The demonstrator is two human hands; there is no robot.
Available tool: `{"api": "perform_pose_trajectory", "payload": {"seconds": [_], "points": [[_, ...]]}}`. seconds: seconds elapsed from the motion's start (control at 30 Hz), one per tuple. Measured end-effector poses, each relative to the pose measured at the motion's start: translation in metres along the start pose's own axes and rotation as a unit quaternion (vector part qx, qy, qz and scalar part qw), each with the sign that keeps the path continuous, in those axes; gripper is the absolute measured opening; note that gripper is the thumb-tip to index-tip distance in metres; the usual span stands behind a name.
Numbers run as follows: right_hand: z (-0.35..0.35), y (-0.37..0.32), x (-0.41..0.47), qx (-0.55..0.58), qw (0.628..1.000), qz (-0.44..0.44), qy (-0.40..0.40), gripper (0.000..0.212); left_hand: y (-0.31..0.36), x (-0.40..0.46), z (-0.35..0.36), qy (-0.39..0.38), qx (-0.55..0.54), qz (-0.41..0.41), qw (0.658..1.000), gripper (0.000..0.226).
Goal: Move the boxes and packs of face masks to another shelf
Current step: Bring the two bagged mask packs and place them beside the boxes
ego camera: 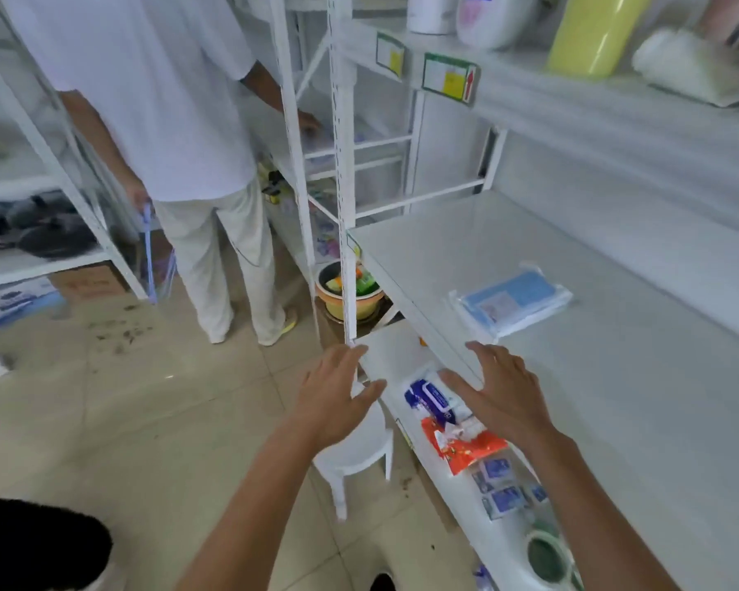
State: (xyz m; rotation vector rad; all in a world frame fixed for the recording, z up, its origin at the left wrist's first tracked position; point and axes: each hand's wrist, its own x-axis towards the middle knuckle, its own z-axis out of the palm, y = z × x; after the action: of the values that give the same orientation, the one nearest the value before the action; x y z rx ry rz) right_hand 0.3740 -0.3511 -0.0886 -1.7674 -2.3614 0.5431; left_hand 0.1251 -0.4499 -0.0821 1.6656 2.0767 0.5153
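One clear plastic pack of blue face masks (513,301) lies flat on the wide white middle shelf (615,398), near its front edge. My right hand (498,392) hovers open, fingers spread, just in front of that shelf's edge and below the pack, holding nothing. My left hand (336,392) is open too, held in the air beside the foot of the white shelf post (343,206). On the lower shelf (453,484) beneath lie a blue-and-white packet (429,398), an orange packet (461,447) and small blue-labelled packs (502,486).
Another person in white clothes (180,155) stands to the left, reaching into a far rack. A white plastic stool (355,450) stands under my left hand. The top shelf carries a yellow roll (594,32) and white items. A bowl of goods (348,287) sits on the floor.
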Motion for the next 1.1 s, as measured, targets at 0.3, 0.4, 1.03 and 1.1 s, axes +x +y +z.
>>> {"api": "perform_pose_trajectory", "payload": {"seconds": [0.3, 0.4, 1.03, 1.1], "points": [[-0.010, 0.022, 0.062, 0.083, 0.980, 0.171, 0.050, 0.080, 0.065, 0.169, 0.033, -0.111, -0.038, 0.126, 0.985, 0.066], [-0.003, 0.026, 0.081, 0.279, 0.909, 0.284, 0.122, 0.077, 0.083, 0.217, 0.049, -0.140, -0.087, 0.128, 0.978, 0.071], [0.027, -0.007, 0.046, 0.631, 0.593, 0.388, 0.316, 0.050, 0.112, 0.207, 0.090, -0.376, -0.250, 0.158, 0.878, 0.044], [0.035, -0.013, 0.019, 0.624, 0.569, 0.400, 0.357, 0.052, 0.118, 0.186, 0.093, -0.399, -0.250, 0.193, 0.861, 0.035]]}}
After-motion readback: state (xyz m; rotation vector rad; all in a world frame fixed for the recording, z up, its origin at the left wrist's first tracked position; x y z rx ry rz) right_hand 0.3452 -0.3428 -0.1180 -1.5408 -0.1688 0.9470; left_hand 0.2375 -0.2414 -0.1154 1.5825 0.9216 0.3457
